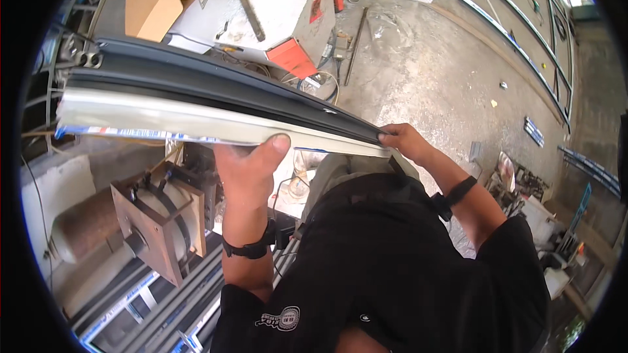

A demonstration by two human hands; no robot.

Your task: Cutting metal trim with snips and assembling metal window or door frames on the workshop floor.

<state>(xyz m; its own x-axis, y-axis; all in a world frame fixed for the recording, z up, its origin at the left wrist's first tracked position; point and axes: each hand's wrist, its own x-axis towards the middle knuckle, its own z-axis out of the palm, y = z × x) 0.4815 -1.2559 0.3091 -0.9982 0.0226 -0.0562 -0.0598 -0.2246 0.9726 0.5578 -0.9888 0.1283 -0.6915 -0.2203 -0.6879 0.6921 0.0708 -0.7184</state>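
A long metal profile, dark grey on its far side, stretches across in front of my body from the far left to my right hand. Its near side carries a pale strip with blue-printed film along the lower edge. My left hand grips the near edge around the middle, thumb on top and fingers hidden beneath. At the right end my right hand is closed on the profile, thumb and fingers at its tip. Black bands circle both of my wrists.
A white-topped machine with red parts stands ahead, with an open cardboard box on it. Below left is a rusty cylinder with a square-plated fixture. Metal frames lie on the concrete floor at right. More profiles lie lower left.
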